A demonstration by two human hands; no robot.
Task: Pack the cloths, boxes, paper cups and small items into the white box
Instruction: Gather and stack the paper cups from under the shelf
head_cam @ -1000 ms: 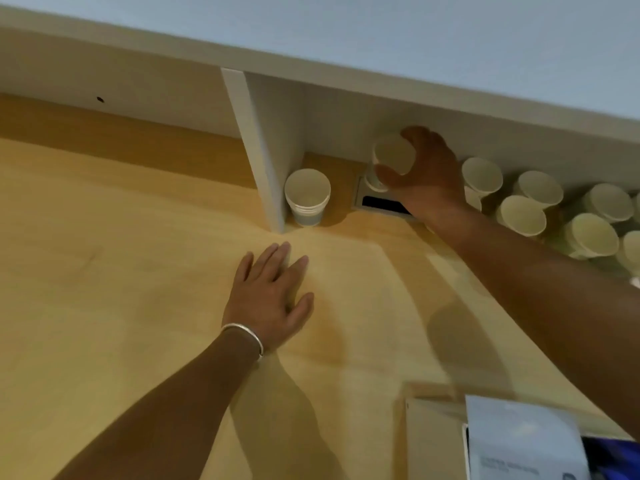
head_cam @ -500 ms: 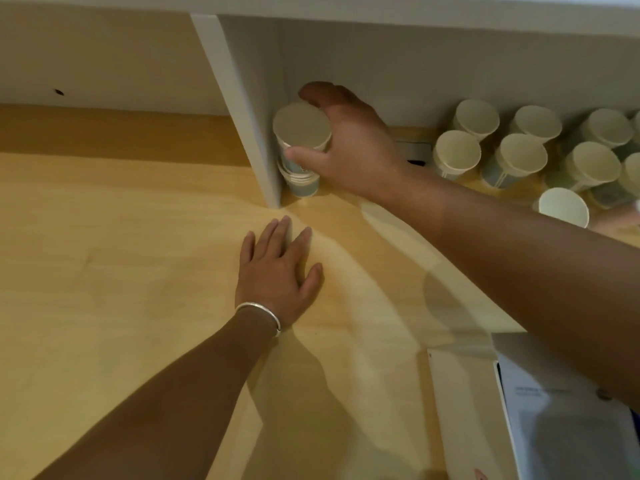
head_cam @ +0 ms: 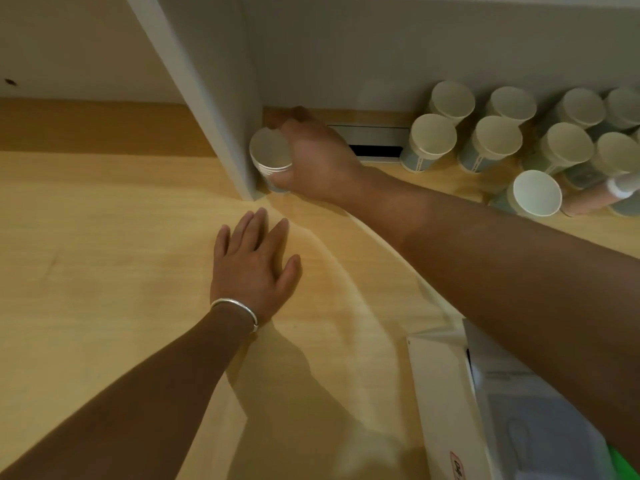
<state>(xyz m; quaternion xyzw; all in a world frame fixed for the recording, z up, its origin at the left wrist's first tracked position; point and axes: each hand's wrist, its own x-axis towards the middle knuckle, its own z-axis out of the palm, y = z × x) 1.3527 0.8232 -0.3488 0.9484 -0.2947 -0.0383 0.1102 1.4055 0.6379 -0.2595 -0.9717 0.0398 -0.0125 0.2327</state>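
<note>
My right hand (head_cam: 313, 161) reaches under the shelf and grips a stack of upside-down paper cups (head_cam: 270, 150) that stands against the white divider panel (head_cam: 207, 98). My left hand (head_cam: 251, 268), with a silver bangle on the wrist, lies flat and open on the wooden table. Several more upside-down paper cups (head_cam: 491, 138) stand in rows at the back right. The white box (head_cam: 446, 403) is at the lower right, with a pale packet (head_cam: 533, 420) inside it.
A shelf and its back wall (head_cam: 381, 53) overhang the rear of the wooden table (head_cam: 104, 271). A cable slot (head_cam: 374, 147) sits in the table behind my right hand. A pink tube (head_cam: 595, 195) lies among the cups at the far right.
My right hand carried a cup from the cable slot leftward and pushed it down over the cup beside the divider. My left hand stayed flat. The view tilted down.
</note>
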